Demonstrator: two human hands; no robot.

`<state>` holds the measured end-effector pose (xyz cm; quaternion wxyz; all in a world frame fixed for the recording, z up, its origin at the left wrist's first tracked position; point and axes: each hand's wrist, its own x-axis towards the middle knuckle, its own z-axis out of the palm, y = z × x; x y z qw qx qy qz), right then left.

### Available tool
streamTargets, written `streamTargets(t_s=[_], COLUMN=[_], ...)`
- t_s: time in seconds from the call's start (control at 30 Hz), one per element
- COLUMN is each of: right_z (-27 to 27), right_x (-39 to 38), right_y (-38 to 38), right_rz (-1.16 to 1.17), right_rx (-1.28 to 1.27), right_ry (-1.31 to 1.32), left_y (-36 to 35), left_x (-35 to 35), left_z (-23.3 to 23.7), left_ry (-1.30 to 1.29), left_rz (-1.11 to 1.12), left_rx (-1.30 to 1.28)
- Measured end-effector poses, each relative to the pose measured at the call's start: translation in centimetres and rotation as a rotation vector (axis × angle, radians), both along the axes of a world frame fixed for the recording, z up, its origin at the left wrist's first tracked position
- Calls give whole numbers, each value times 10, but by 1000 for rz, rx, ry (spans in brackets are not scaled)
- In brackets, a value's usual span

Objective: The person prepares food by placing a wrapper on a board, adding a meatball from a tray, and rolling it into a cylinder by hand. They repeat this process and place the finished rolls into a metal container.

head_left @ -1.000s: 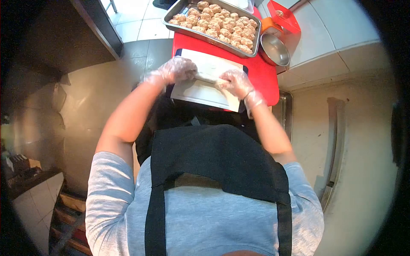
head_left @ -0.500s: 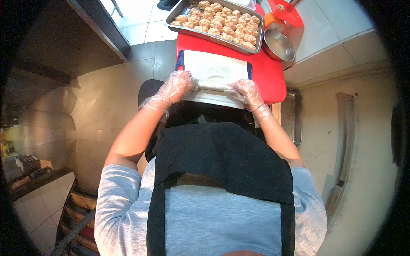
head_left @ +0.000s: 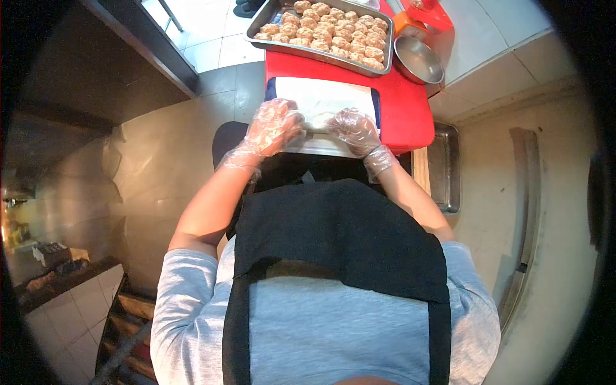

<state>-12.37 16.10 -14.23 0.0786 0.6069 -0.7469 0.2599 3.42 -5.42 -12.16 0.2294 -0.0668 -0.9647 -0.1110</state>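
Observation:
A white cutting board (head_left: pixel 321 94) with dark blue ends lies on the red table in front of me. My left hand (head_left: pixel 276 127), in a clear plastic glove, has its fingers curled at the near part of the board. My right hand (head_left: pixel 355 130), gloved the same way, is bent inward from the other side. A pale, thin-skinned roll (head_left: pixel 316 124) lies between them, its ends covered by my fingers. White on white, its outline is hard to make out, and so is any filling.
Beyond the board, a metal tray (head_left: pixel 350 64) holds several rows of lumpy, light-brown balls on the red table (head_left: pixel 410 122). A steel bowl (head_left: pixel 418 61) stands to its right, near an orange container (head_left: pixel 409 27). Another metal pan (head_left: pixel 447 170) sits lower right, beside the wall.
Both hands have come closer together over the board, the right one moving left and its fingers turning inward. Less of the pale roll shows between them. The view has shifted slightly.

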Motion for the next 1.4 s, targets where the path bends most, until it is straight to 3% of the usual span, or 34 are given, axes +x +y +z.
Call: streamTargets(t_s=[0.07, 0.23, 0.37, 0.47, 0.5, 0.57, 0.7, 0.8, 0.97, 1.13, 1.27, 1.4], right_z=[5, 1, 3, 1, 1, 2, 4, -5, -8, -2, -15, -3], right_x=[8, 11, -13, -19, -18, -11, 1, -17, -31, -22, -43, -52], right_y=[-4, -8, -13, -16, -16, -16, -14, -20, -30, -23, -36, -40], right_rz=[29, 18, -1, -45, -27, 7, 11, -1, -40, -34, -100, -220], right_rx=[-151, -181, 76, 152, 87, -45, -141, 26, 9, -113, 38, 168], right_ry=[176, 116, -161, -138, -66, 72, 31, 22, -17, 68, 99, 209], left_y=[2, -16, -20, -8, -13, -14, -24, -26, -15, -24, -15, -25], left_x=[-10, -8, 2, -8, -14, -19, -17, -16, -26, -38, -47, -73], left_z=[-4, -17, -6, 7, -11, -18, -15, -13, -14, -22, -11, -30], left_ry=[25, 32, -18, 93, 146, 97, 43, 17, 122, -30, 82, 184], left_rz=[-47, 64, 207, 83, -27, 17, 74, 158, 56, 195, 182, 149], left_rx=[4, -38, -107, -44, -35, -10, -65, -112, -38, -97, -71, -96])
